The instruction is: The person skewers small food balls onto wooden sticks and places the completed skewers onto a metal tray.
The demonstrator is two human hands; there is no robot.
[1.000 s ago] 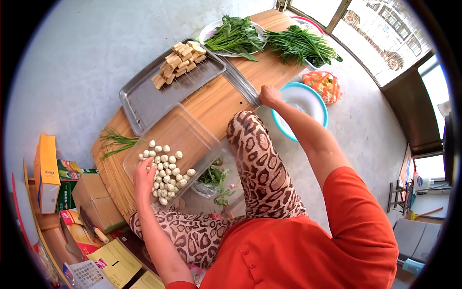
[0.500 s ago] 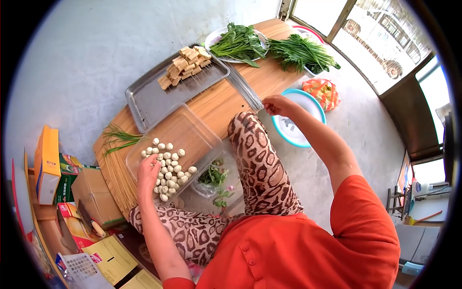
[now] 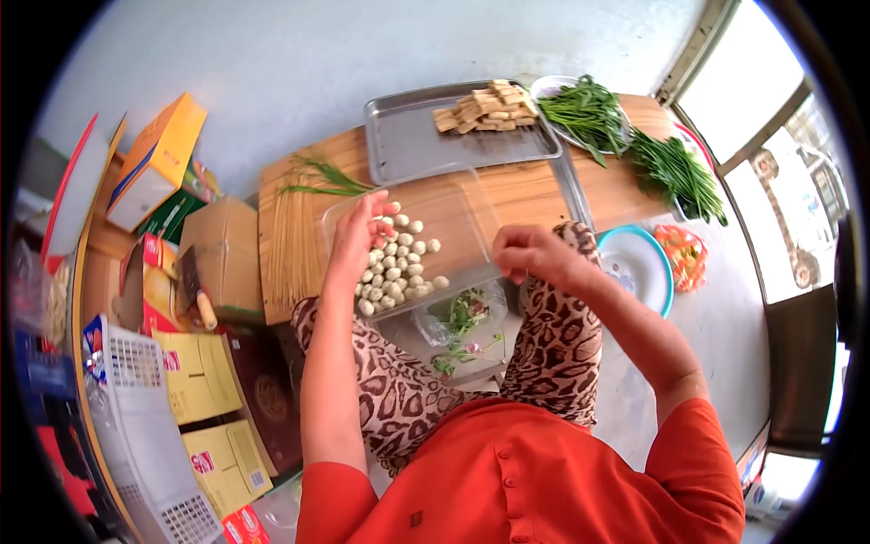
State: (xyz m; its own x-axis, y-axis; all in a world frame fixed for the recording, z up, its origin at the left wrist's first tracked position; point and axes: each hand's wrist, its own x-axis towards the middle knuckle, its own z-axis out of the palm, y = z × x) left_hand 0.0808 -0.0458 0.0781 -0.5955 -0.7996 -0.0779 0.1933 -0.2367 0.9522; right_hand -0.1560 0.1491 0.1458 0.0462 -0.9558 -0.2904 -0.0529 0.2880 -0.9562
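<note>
My left hand point(image 3: 356, 238) is over the left side of a clear plastic container point(image 3: 471, 204), its fingers bent and apart, close to several whitish speckled balls point(image 3: 391, 272). My right hand point(image 3: 530, 252) is near the container's right edge, above my knee, with thumb and fingers pinched together; anything between them is too small to make out. A bundle of thin metal skewers point(image 3: 569, 189) lies on the wooden table point(image 3: 521, 186), beyond my right hand. The metal tray point(image 3: 408, 136) behind the container bears a pile of tan cut pieces point(image 3: 489, 107).
Leafy greens point(image 3: 584, 113) on a plate and long green stems point(image 3: 675, 172) are at the back right. A blue-rimmed basin point(image 3: 669, 281) and an orange-striped bag point(image 3: 681, 257) stand right. Thin sticks point(image 3: 294, 249) lie left, near a cardboard box point(image 3: 219, 254).
My right hand has left the ends of the skewer bundle and come toward the container. My left hand has lifted slightly from among the balls. The view has turned, shifting the table rightward.
</note>
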